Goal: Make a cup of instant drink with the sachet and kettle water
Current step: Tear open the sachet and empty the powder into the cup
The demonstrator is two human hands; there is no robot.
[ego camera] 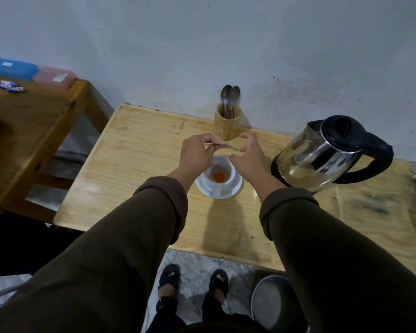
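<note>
A sachet [222, 147] is held above a white cup [218, 177], its long axis lying nearly level and running left to right, with a slight tilt so that the right end sits lower. One end of it is pinched between the thumb and fingers of the left hand [196, 153]; the other end is pinched by the curled fingertips of the right hand [246, 156]. The sachet looks thin and partly see-through (its print cannot be made out). Directly beneath it, a small heap of orange powder [219, 176] is seen at the bottom of the cup. The cup is stood on the light wooden surface [135, 150], between the two forearms, which are covered by olive-brown sleeves [120, 239] rolled back at the wrist.

Just beyond the hands, against the wall, a wooden holder [227, 123] is placed upright with two spoons [229, 97] standing in it, bowls up. To the right of the cup, near but apart from it, a steel electric kettle [322, 152] is set, its black lid closed and its black handle turned to the right. At the far left, a second wooden table [34, 121] carries a blue box [9, 67] and a pink box [55, 76]. On the floor, sandalled feet [192, 282] and a round metal basin [274, 301] are seen.
</note>
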